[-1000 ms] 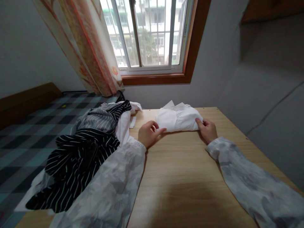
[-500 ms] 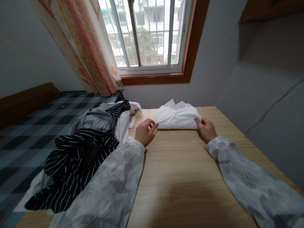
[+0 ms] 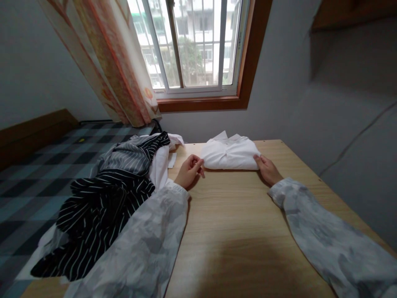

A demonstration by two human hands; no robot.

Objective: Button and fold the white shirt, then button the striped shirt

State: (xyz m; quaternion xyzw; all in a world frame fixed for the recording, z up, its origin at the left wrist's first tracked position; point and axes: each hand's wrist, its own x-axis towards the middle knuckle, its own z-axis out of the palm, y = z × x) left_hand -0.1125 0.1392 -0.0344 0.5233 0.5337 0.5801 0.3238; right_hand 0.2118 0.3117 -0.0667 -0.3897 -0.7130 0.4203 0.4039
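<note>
A folded white shirt [image 3: 229, 154] lies at the far end of the wooden table [image 3: 242, 207], its collar points facing the window. My left hand [image 3: 190, 170] is at the shirt's near left corner, thumb and forefinger pinched on the edge and the other fingers curled below. At the opposite corner, my right hand [image 3: 268, 169] grips the edge with the thumb on top; its other fingers are mostly hidden. Both forearms wear loose grey-and-white patterned sleeves.
Left of my arm lies a heap of clothes, with a black-and-white striped garment [image 3: 102, 207] over white cloth [image 3: 159, 165]. Beyond it is a bed with a checked cover [image 3: 18, 194]. A curtain [image 3: 118, 74] hangs beside the window; the wall runs along the table's far side.
The folded shirt has shifted slightly left along with both hands. Lower fingers of my left hand now show beneath its thumb and forefinger.
</note>
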